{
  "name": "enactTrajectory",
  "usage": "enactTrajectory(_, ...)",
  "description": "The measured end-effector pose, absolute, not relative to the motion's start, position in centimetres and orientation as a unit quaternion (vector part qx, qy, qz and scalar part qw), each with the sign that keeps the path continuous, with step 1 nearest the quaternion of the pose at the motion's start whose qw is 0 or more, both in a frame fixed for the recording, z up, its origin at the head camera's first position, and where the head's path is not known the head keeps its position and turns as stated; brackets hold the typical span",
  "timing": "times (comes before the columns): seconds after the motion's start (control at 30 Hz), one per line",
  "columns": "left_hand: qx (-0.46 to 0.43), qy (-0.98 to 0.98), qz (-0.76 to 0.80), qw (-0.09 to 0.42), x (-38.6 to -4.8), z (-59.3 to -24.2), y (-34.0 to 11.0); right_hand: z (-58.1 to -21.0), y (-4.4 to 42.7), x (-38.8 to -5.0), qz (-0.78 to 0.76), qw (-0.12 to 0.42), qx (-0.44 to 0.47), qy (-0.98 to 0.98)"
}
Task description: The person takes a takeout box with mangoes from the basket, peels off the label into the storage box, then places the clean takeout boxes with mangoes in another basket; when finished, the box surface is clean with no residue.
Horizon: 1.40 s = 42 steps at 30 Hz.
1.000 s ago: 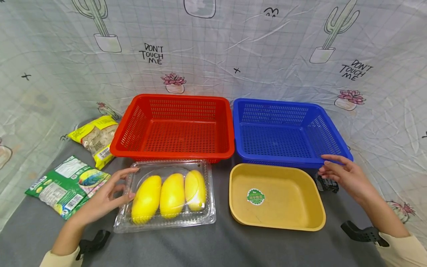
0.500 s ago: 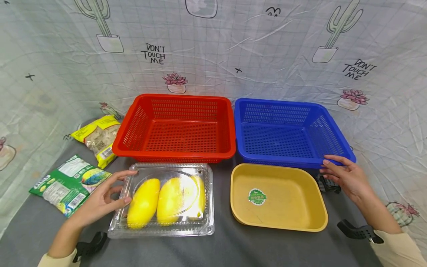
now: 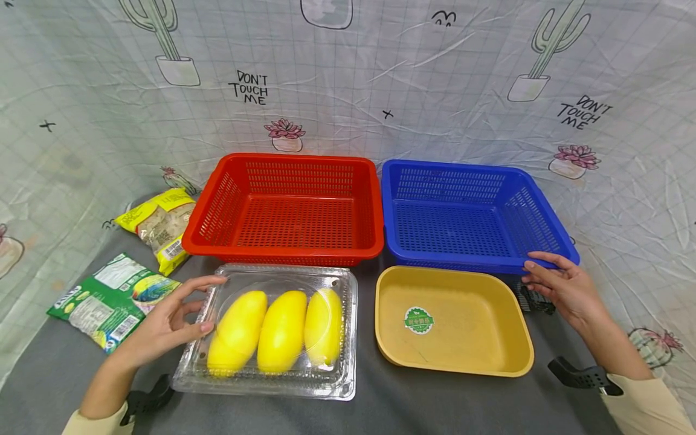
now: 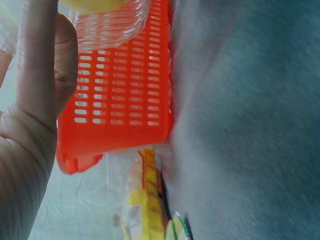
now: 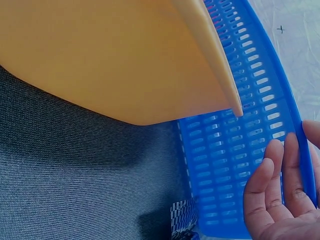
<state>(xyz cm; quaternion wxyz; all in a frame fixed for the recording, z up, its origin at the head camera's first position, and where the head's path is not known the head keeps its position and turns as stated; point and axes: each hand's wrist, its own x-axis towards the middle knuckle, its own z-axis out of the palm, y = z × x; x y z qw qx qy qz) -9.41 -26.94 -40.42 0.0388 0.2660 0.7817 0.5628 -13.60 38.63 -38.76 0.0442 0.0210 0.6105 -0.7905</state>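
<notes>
In the head view, a clear plastic clamshell box (image 3: 283,386) with three yellow mangoes (image 3: 283,331) inside is in front of the red basket (image 3: 283,249). My left hand (image 3: 168,320) holds its left side, thumb at the near part and a finger at the far corner. The left wrist view shows the box (image 4: 115,35) raised off the cloth. My right hand (image 3: 568,293) grips the front right rim of the blue basket (image 3: 451,260). In the right wrist view, fingers (image 5: 292,170) lie against the basket's outer wall, with the rim between them and another finger.
A yellow tub (image 3: 457,356) with a green sticker stands before the blue basket. A yellow bag (image 3: 163,226) and a green bag (image 3: 109,302) lie at left. A dark item (image 3: 535,300) sits beneath my right hand. A printed cloth (image 3: 348,78) hangs behind.
The clear box has come nearer the camera and looks larger, its right side shifting slightly right. The mangoes have shifted in it. My right hand stays at the blue rim.
</notes>
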Motion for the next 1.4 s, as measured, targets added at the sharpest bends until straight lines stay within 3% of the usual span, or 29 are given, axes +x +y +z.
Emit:
enactTrajectory(0.67,0.333,0.695,0.627,0.112,-12.3,-37.9,-24.4,-38.8,38.7,-13.6,-0.789,0.045,0.026,0.613)
enactTrajectory(1.4,0.359,0.685,0.628,0.085,-14.4,-35.5,-21.3,-38.7,38.4,-13.6,-0.784,0.041,0.036,0.619)
